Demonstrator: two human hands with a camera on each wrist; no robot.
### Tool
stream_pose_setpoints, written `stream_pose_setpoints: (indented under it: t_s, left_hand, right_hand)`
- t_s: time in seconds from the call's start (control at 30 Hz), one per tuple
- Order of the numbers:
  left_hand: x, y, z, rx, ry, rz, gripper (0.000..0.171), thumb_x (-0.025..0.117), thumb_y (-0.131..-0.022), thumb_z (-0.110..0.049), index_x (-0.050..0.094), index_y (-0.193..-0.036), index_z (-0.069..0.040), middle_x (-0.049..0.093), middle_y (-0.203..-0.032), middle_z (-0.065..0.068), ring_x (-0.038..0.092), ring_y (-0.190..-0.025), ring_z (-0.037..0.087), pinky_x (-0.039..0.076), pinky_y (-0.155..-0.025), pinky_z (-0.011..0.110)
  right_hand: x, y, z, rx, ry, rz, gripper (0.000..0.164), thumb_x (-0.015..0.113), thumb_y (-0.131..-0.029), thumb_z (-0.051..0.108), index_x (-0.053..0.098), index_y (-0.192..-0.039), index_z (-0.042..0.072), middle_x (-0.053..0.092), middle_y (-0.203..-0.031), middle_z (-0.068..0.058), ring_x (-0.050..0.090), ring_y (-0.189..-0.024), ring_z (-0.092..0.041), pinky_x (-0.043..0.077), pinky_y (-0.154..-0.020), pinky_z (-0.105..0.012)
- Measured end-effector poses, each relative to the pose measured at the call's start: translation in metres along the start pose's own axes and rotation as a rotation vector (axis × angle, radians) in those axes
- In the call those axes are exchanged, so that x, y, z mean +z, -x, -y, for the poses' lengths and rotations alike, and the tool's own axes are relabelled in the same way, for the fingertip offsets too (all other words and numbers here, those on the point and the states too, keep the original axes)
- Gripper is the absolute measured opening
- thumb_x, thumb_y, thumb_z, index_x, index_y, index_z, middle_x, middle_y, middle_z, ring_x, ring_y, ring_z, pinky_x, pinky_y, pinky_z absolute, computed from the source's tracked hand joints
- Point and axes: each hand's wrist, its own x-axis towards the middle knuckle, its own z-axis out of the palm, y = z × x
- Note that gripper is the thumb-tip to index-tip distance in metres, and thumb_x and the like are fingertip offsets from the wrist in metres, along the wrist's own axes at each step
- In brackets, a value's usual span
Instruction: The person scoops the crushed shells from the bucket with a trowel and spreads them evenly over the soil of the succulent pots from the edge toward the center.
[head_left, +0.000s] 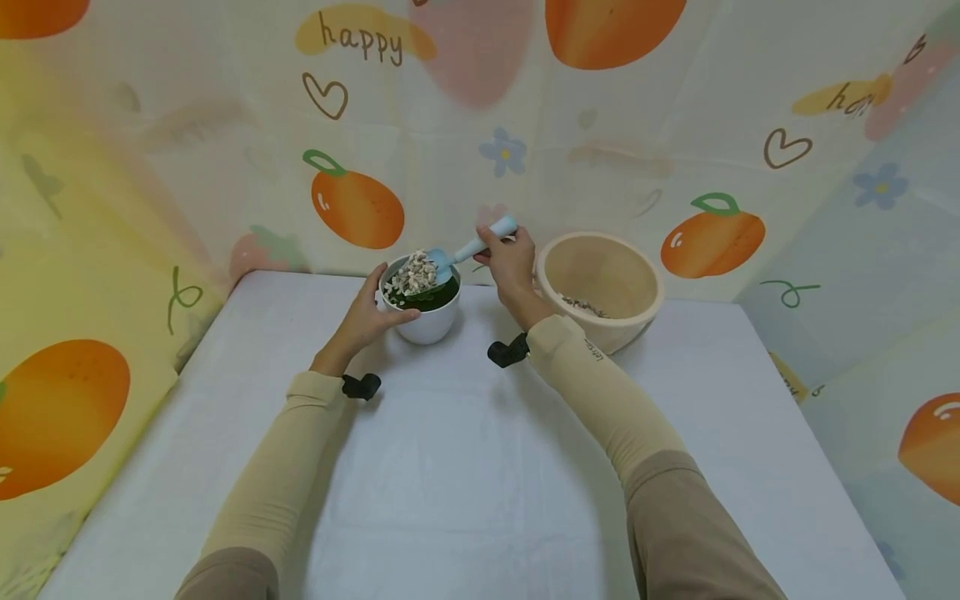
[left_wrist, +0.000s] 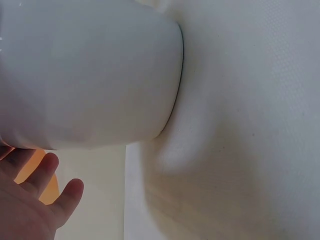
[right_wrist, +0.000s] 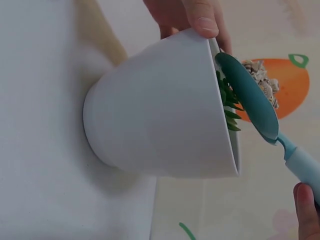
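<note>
A white flowerpot stands upright on the table, with the green leaves of a small plant low inside its rim. My left hand holds the pot at its left side, thumb along the near rim. In the left wrist view some fingers touch the wall while others spread away. My right hand grips the pale blue handle of a small trowel. Its blade, heaped with greyish-white bits like gravel or shell, tilts across the pot's mouth just over the leaves.
To the right of the pot stands a large cream planter with some of the same loose bits at its bottom, close to my right wrist. A white cloth covers the table. Behind it hangs a fruit-printed curtain.
</note>
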Motion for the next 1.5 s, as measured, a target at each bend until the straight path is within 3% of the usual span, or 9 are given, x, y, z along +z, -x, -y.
stream_pose_setpoints:
  t_s: [0.2,0.53,0.67,0.83,1.03,1.23,1.5]
  left_hand:
    - [0.004,0.000,0.003,0.011,0.009,-0.034,0.113,0.080,-0.076,-0.044,0.007,-0.158,-0.016,0.012,-0.164,0.011,0.015,-0.150,0.036,0.020,-0.117,0.062]
    - [0.013,0.006,0.002,0.067,-0.001,-0.128,0.111,0.082,-0.076,-0.041,0.013,-0.156,-0.008,0.022,-0.161,0.014,0.022,-0.148,0.034,0.019,-0.118,0.059]
    - [0.012,0.007,0.000,0.056,-0.031,-0.122,0.112,0.081,-0.076,-0.044,0.012,-0.157,-0.009,0.022,-0.161,0.015,0.022,-0.147,0.034,0.020,-0.118,0.060]
    - [0.004,0.005,-0.001,0.047,-0.068,-0.081,0.112,0.080,-0.077,-0.044,0.010,-0.157,-0.011,0.019,-0.161,0.016,0.021,-0.147,0.035,0.019,-0.118,0.061]
    - [0.002,0.002,0.002,0.044,-0.033,-0.036,0.113,0.081,-0.076,-0.042,0.009,-0.157,-0.011,0.016,-0.163,0.014,0.017,-0.149,0.034,0.016,-0.119,0.060]
    - [0.004,0.002,0.002,0.057,-0.020,-0.048,0.110,0.081,-0.077,-0.040,0.011,-0.157,-0.010,0.017,-0.162,0.015,0.018,-0.149,0.034,0.017,-0.118,0.060]
    - [0.006,0.001,0.004,0.050,-0.032,-0.084,0.108,0.081,-0.077,-0.038,0.013,-0.157,-0.011,0.021,-0.161,0.015,0.020,-0.148,0.035,0.017,-0.119,0.059]
  right_hand:
    - [0.002,0.002,-0.001,-0.053,0.036,0.012,0.030,0.068,-0.091,0.018,0.053,-0.111,0.001,0.067,-0.113,-0.028,0.068,-0.072,-0.013,0.060,-0.077,-0.034]
    - [0.011,0.006,-0.006,-0.094,0.085,0.003,0.030,0.069,-0.091,0.017,0.052,-0.108,0.000,0.069,-0.106,-0.027,0.066,-0.066,-0.011,0.060,-0.073,-0.032]
    - [0.016,0.008,-0.006,-0.113,0.109,0.009,0.031,0.070,-0.091,0.017,0.053,-0.108,-0.001,0.069,-0.103,-0.026,0.066,-0.063,-0.013,0.060,-0.072,-0.032]
    - [0.021,0.009,-0.010,-0.100,0.137,0.007,0.033,0.070,-0.090,0.021,0.054,-0.112,0.001,0.069,-0.102,-0.024,0.072,-0.072,-0.025,0.060,-0.069,-0.028]
    - [0.023,0.013,-0.014,-0.102,0.132,0.023,0.036,0.069,-0.091,0.021,0.053,-0.114,-0.001,0.069,-0.102,-0.026,0.072,-0.082,-0.034,0.060,-0.076,-0.037]
    - [0.021,0.011,-0.014,-0.096,0.092,0.055,0.036,0.068,-0.092,0.020,0.051,-0.115,-0.002,0.068,-0.106,-0.028,0.072,-0.087,-0.036,0.059,-0.080,-0.043]
    - [0.019,0.010,-0.010,-0.035,0.117,0.093,0.037,0.064,-0.095,0.017,0.049,-0.124,-0.001,0.065,-0.116,-0.026,0.071,-0.092,-0.034,0.059,-0.083,-0.037]
